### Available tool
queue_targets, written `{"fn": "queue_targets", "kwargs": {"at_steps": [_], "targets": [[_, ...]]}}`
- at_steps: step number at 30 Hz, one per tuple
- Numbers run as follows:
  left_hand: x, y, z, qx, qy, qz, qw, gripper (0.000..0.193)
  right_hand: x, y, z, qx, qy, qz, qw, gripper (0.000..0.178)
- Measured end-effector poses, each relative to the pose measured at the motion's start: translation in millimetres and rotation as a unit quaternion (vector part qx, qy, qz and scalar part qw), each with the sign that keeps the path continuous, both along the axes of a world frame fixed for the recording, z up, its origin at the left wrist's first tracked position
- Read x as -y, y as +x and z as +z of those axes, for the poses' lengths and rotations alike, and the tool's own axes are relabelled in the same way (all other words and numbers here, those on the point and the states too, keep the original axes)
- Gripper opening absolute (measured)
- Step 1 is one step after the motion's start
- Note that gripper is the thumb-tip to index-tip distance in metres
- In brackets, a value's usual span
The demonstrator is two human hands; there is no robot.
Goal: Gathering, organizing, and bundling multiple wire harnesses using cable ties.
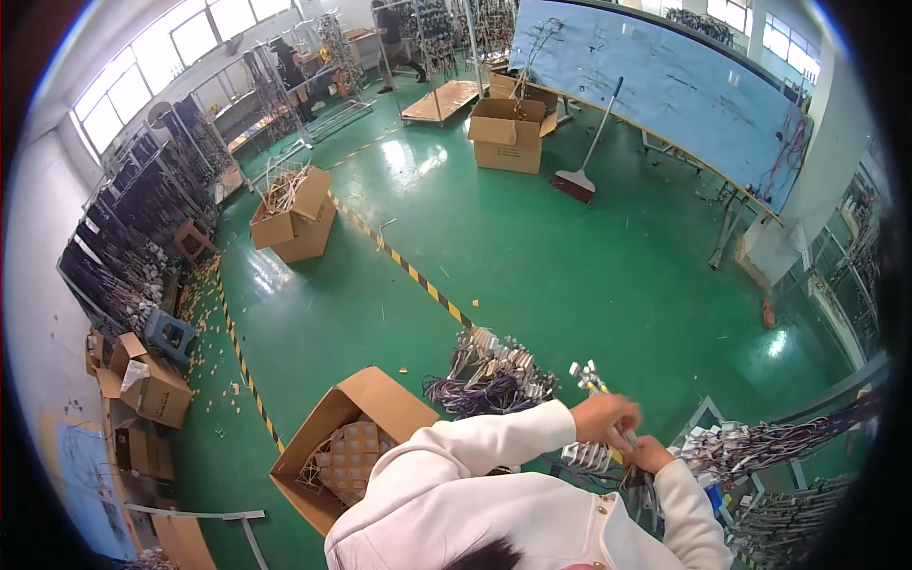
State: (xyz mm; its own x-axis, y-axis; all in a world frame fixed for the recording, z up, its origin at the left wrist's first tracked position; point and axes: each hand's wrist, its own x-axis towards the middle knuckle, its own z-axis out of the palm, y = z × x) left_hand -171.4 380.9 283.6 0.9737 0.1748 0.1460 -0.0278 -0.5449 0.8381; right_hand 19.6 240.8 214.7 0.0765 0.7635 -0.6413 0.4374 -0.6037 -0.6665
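Observation:
My left hand is closed, with its fingers pinched on a wire harness just above my right hand, slightly blurred. My right hand is closed around the same wire harness, whose grey wires hang below it. White connectors with a bit of yellow stick up beyond my left hand. More white connectors sit in a row just under my left wrist. Beyond my left forearm is a heap of purple and dark wires with pale connectors. The fingertips are partly hidden.
An open cardboard box stands at my left. To the right is a rack of wire bundles. Further off are a box of pale strips, another box, a broom and a large blue board. Two people are far off.

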Motion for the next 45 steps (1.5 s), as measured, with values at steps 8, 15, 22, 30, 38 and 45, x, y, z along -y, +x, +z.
{"fn": "queue_targets", "kwargs": {"at_steps": [8,15,22,30,38,45], "targets": [[30.4,27.4,-105.4,-0.076,-0.085,-0.174,0.978,0.033,16.9,-21.3,25.5,0.061,-0.007,0.145,0.988,0.022],[12.2,32.6,-31.6,-0.099,-0.209,-0.102,0.968,0.021,-26.7,0.8,126.6,0.046,0.038,0.222,0.973,0.034],[5.2,64.3,39.7,-0.214,-0.244,-0.118,0.938,0.026,37.5,55.3,134.1,-0.358,0.211,-0.021,0.909,0.099],[-14.2,71.5,89.9,-0.252,-0.141,-0.066,0.955,0.022,77.1,5.4,86.1,-0.39,0.306,-0.141,0.857,0.085],[-32.1,92.0,116.2,-0.254,-0.11,-0.02,0.961,0.026,88.6,-21.8,99.6,-0.476,0.25,-0.261,0.802,0.028],[-31.4,88.7,98.7,-0.237,-0.161,-0.011,0.958,0.028,91.3,-16.4,159.9,-0.367,0.364,-0.399,0.758,0.021]]}}
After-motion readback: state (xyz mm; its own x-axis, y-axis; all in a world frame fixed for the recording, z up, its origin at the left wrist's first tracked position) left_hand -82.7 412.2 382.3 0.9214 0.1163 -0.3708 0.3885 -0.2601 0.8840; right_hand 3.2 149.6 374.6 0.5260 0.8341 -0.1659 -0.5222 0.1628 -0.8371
